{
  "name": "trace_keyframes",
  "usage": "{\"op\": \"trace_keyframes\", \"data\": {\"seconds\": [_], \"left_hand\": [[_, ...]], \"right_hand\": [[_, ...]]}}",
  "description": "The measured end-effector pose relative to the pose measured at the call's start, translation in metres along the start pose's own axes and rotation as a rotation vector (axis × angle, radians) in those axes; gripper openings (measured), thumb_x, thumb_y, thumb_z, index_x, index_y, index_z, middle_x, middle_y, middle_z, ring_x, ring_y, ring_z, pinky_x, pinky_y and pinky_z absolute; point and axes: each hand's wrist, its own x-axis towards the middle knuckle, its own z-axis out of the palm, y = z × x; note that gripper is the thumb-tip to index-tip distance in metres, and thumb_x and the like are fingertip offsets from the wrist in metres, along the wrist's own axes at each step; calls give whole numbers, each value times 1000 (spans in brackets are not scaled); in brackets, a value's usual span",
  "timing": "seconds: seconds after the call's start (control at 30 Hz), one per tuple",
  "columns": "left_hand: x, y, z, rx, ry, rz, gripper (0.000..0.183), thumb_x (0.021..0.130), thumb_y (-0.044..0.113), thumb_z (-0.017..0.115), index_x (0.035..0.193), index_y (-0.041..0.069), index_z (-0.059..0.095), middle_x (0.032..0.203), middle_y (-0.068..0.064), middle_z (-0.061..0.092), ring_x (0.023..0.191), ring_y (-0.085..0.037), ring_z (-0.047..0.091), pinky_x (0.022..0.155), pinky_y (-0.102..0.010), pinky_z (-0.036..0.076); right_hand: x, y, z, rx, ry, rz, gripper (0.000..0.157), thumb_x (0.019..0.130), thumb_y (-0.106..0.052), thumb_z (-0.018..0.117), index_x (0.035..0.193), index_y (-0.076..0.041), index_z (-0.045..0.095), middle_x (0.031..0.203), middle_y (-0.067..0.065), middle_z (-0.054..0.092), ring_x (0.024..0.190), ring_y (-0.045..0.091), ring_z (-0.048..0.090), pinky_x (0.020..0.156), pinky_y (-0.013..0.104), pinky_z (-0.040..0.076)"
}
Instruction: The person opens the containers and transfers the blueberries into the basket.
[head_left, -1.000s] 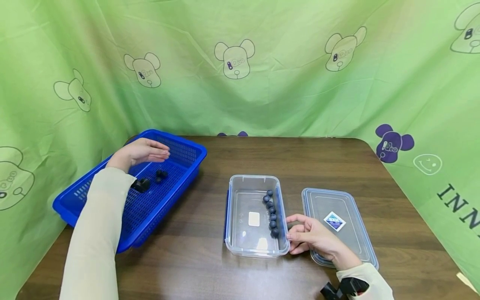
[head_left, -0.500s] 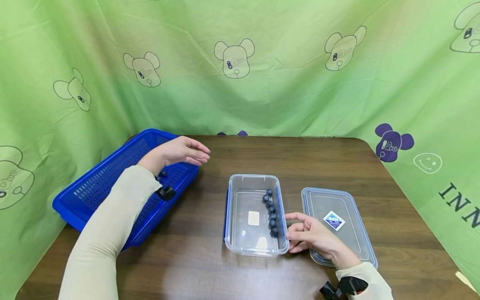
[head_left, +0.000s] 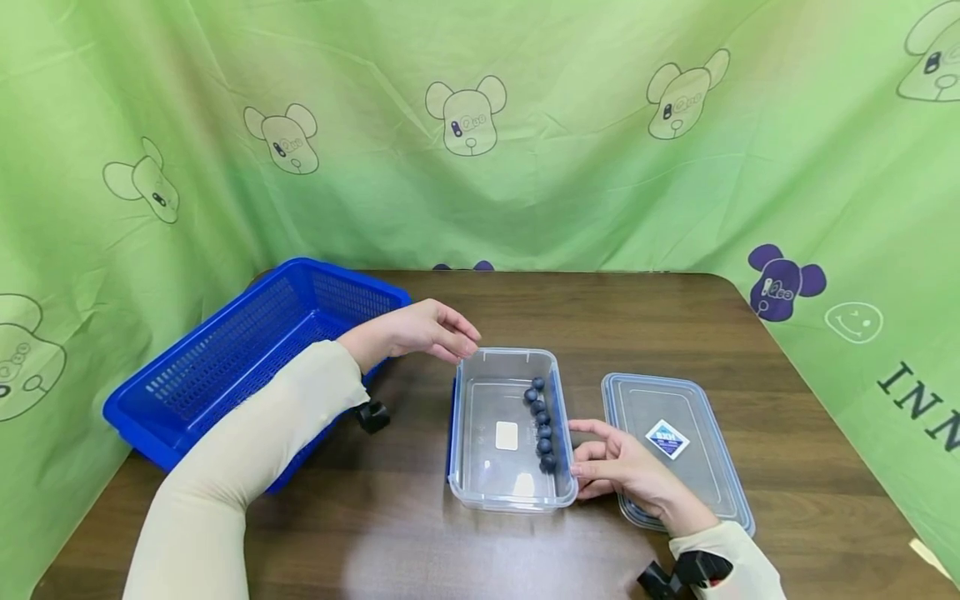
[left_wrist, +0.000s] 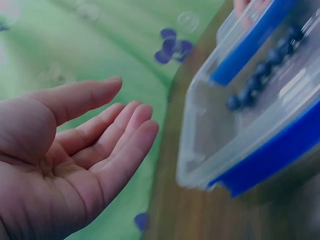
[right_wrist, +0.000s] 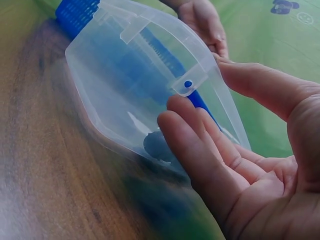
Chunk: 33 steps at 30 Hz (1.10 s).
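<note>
My left hand (head_left: 431, 329) hangs beside the far left corner of a clear plastic storage box (head_left: 480, 475). In the left wrist view its palm and loosely bent fingers (left_wrist: 132, 145) show nothing held. Along the box's right wall lies a row of several blueberries (head_left: 543, 433). At the outside of that same wall, my right hand (head_left: 630, 475) touches the box, its thumb close to the rim and its fingers (right_wrist: 182, 135) against the side in the right wrist view. A blue clip (left_wrist: 272, 157) runs along the box's left side.
Behind my left forearm stands a blue plastic basket (head_left: 225, 333), part of its floor hidden by the sleeve. Partly under my right hand lies a clear lid (head_left: 675, 408) with a diamond-shaped label. A green printed cloth (head_left: 570, 192) hangs behind the wooden table (head_left: 375, 542).
My left hand has moved right and nearer, out of the basket and across to the storage box's far left corner. My right hand has stayed at the box's right wall.
</note>
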Motion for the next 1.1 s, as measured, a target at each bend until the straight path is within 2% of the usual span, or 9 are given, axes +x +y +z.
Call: {"op": "trace_keyframes", "data": {"seconds": [0.13,0.23,0.4,0.6,0.77,0.83,1.1], "left_hand": [[5,-2,25,-3,-22,-1,37,90,-6,67,125,-15,58,116,-26,67,88,-15,68,95,-42,55],[8,-5,45,5,-65,-7,37,88,-9,67,123,-15,59,113,-26,68,84,-12,67,91,-40,57],[14,-15,71,51,-135,-50,34,86,-12,68,119,-16,61,101,-19,72,80,-14,67,81,-34,61],[18,-27,95,54,-199,-113,30,86,-12,68,116,-16,63,96,-20,72,80,-17,69,78,-33,61],[23,-36,112,20,-247,-149,28,87,-14,66,115,-16,62,100,-25,71,81,-20,70,79,-33,61],[26,-40,117,16,-254,-156,28,87,-14,67,114,-16,62,97,-24,71,80,-20,70,78,-33,61],[35,-42,125,75,-303,-160,28,86,-14,67,113,-15,63,98,-27,71,84,-26,70,76,-33,61]], "right_hand": [[0,0,1,0,3,-11,62,92,7,61,141,14,24,94,4,69,75,18,70,68,35,62],[1,-1,1,-4,8,-5,62,92,7,62,141,14,24,93,4,68,76,18,70,68,35,62],[1,-2,1,-2,10,3,60,92,7,61,141,11,27,93,3,68,76,17,70,68,34,62],[1,-3,2,1,3,1,62,93,6,62,141,13,23,93,4,68,77,18,70,69,35,62],[1,-2,1,6,3,11,57,92,6,62,140,7,30,93,4,68,77,18,70,69,35,62],[1,-2,1,5,1,10,57,92,6,62,139,6,31,93,3,68,76,18,70,69,35,62],[0,-2,1,10,-1,9,55,92,6,62,139,5,32,93,3,68,76,17,70,69,35,62]]}}
